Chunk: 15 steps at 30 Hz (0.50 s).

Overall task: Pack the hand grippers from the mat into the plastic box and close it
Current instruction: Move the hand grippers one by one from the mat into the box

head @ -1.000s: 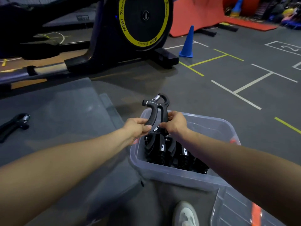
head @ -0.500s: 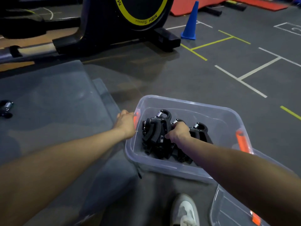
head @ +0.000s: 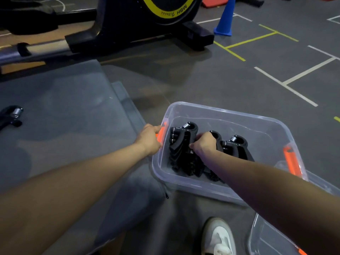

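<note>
1. Box [head: 228, 115]: a clear plastic tub, open at the top, stands on the floor just beside the right edge of the mat [head: 64, 111]. An orange latch [head: 292, 161] sits at its right end; another orange latch [head: 161, 132] sits at its left end.
2. Grippers [head: 181, 148]: a row of black hand grippers with metal springs stands packed together inside the box, toward its near left part. The far right part of the box floor is bare.
3. Left hand [head: 150, 139]: it grasps the left end of the box at the rim, fingers curled over the edge beside the left latch.
4. Right hand [head: 204, 144]: it is inside the box, fingers curled round the top of one gripper in the middle of the row.
5. Loose gripper [head: 11, 115]: one more black gripper lies on the mat at the far left, well apart from the box and partly cut off by the frame edge.
6. Lid [head: 265, 236]: a clear plastic lid lies at the lower right, near the box, partly hidden by the right forearm.
7. Shoe [head: 219, 236]: a white and grey shoe shows on the floor below the box.
8. Background: a black exercise machine [head: 139, 21] with a yellow-ringed wheel stands beyond the mat; a blue cone [head: 225, 19] stands to its right on the line-marked floor.
</note>
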Tool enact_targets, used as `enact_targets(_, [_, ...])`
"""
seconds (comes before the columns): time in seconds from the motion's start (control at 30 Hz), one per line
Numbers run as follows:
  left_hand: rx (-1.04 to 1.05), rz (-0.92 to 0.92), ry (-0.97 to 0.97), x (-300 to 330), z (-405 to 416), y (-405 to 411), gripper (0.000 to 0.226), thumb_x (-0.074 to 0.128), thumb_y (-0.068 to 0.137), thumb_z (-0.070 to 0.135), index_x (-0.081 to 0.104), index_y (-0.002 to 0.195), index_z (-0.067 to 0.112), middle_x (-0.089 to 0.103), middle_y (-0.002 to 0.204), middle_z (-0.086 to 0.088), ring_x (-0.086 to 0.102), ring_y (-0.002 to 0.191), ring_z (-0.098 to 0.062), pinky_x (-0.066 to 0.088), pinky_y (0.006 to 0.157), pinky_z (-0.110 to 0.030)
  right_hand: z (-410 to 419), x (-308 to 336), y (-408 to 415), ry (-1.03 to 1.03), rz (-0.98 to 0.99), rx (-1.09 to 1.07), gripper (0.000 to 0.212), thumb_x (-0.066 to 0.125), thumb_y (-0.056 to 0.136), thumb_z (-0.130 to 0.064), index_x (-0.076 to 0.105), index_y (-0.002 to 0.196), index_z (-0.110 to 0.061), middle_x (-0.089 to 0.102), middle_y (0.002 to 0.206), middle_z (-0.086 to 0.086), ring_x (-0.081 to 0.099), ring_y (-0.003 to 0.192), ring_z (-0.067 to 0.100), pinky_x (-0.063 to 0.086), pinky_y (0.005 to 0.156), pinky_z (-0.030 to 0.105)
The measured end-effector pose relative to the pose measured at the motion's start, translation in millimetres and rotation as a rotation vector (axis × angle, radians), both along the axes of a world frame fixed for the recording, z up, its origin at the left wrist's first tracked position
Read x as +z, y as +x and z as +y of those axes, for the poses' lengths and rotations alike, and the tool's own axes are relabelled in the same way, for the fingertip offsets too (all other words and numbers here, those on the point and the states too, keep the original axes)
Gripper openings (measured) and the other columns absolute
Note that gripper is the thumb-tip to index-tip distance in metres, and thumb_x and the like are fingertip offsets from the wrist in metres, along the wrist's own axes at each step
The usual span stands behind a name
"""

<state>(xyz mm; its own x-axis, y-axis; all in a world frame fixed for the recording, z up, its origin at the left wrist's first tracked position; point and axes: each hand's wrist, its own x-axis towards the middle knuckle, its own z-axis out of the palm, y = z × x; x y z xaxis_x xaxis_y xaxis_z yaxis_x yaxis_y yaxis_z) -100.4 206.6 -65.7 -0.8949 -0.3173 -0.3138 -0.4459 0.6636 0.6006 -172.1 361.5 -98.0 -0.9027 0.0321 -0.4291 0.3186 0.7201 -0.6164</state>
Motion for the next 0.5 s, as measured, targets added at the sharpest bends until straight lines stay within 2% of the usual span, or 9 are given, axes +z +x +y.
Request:
enact_targets(0.17, [-0.018, -0.002, 0.012, 2, -2, 0, 0.062, 0.066, 0.080, 0.002, 0.047, 0.136, 0.018, 0.042, 0.127, -0.014, 0.055, 0.114, -0.032, 0.041, 0.105, -0.035, -2, 14, 4, -0.091, 0.007, 0.023, 0.044, 0.071, 0.078, -0.003, 0.059, 0.120, -0.004, 0.065, 0.116, 0.015, 0.062, 0.108, 0.026, 0.042, 0.080, 0.021])
enact_targets(0.27, [-0.030, -0.009, 0.026, 7, -2, 2, 0.062, 0.067, 0.080, 0.002, 0.046, 0.137, 0.016, 0.045, 0.128, -0.016, 0.055, 0.113, -0.034, 0.043, 0.103, -0.034, -10, 27, 2, -0.165, 0.043, 0.023, 0.048, 0.071, 0.078, -0.003, 0.057, 0.124, -0.006, 0.064, 0.119, 0.012, 0.061, 0.110, 0.026, 0.045, 0.089, 0.023])
enact_targets(0.37, [-0.027, 0.002, 0.013, 15, -12, 8, 0.051, 0.066, 0.083, 0.009, 0.052, 0.132, 0.011, 0.056, 0.122, -0.011, 0.059, 0.106, -0.028, 0.043, 0.097, -0.029, -32, 47, 0, -0.298, 0.097, 0.034, 0.048, 0.066, 0.081, -0.001, 0.054, 0.127, -0.007, 0.061, 0.123, 0.012, 0.059, 0.113, 0.026, 0.048, 0.083, 0.012])
enact_targets(0.4, [0.000, 0.016, 0.014, 19, -19, 11, 0.048, 0.065, 0.084, 0.011, 0.053, 0.130, 0.009, 0.058, 0.118, -0.009, 0.059, 0.105, -0.025, 0.042, 0.097, -0.028, -41, 54, 2, -0.301, 0.134, 0.073, 0.048, 0.065, 0.081, -0.002, 0.053, 0.128, -0.008, 0.061, 0.123, 0.011, 0.058, 0.114, 0.026, 0.047, 0.087, 0.016])
enact_targets(0.47, [0.089, 0.058, 0.012, 29, -38, 19, 0.046, 0.063, 0.086, 0.013, 0.052, 0.130, 0.005, 0.060, 0.124, -0.013, 0.058, 0.113, -0.024, 0.040, 0.098, -0.026, -62, 65, 7, -0.274, 0.205, 0.161, 0.048, 0.067, 0.082, -0.008, 0.054, 0.128, -0.009, 0.062, 0.122, 0.010, 0.059, 0.114, 0.025, 0.045, 0.098, 0.029])
enact_targets(0.5, [0.135, 0.081, -0.001, 33, -51, 24, 0.045, 0.062, 0.086, 0.013, 0.052, 0.129, 0.004, 0.059, 0.126, -0.014, 0.057, 0.115, -0.025, 0.039, 0.098, -0.025, -75, 71, 11, -0.271, 0.228, 0.193, 0.047, 0.067, 0.082, -0.009, 0.054, 0.127, -0.008, 0.062, 0.123, 0.010, 0.059, 0.114, 0.025, 0.044, 0.099, 0.032])
